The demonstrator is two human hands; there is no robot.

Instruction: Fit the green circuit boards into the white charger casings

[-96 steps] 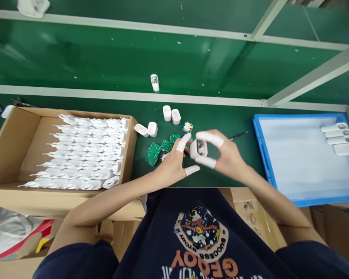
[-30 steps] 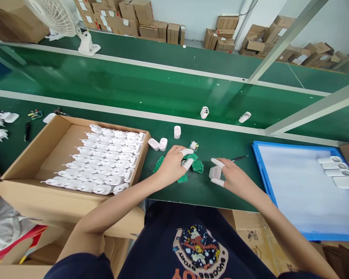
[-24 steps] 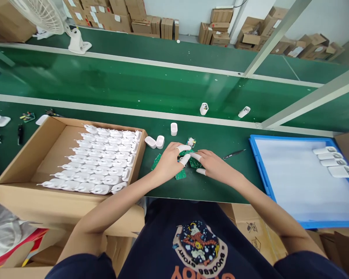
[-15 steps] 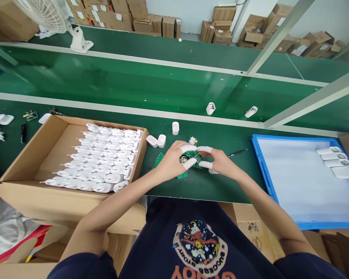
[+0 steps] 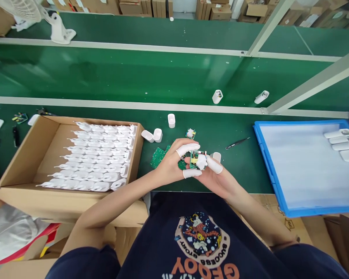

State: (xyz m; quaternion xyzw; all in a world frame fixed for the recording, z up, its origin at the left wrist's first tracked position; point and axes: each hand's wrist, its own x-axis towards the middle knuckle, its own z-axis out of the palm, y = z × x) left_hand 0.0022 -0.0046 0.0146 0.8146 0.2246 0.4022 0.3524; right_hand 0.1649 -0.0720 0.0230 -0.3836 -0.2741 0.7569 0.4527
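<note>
A small green circuit board (image 5: 197, 159) with yellow and white components is held between both hands above the bench, component side up. My left hand (image 5: 174, 161), with white finger cots, grips its left edge between thumb and fingers. My right hand (image 5: 221, 178) supports it from below, a white-cotted thumb pressing on its right side. Several green boards (image 5: 158, 157) lie to the left, partly behind my left hand. Another populated board (image 5: 190, 133) rests just beyond the hands. Partly hidden behind my right thumb is a white plastic housing (image 5: 216, 156).
A cardboard box (image 5: 43, 151) with rows of white cases stands left. More open white housings (image 5: 171, 120) lie near it. Tweezers (image 5: 237, 143) lie right of the hands, before a blue-rimmed tray (image 5: 266, 162) holding white cases. A metal rail (image 5: 174, 107) crosses behind.
The circuit board has been turned so its components face up, and my right hand has rolled palm-up beneath it. My head view has tilted down slightly.
</note>
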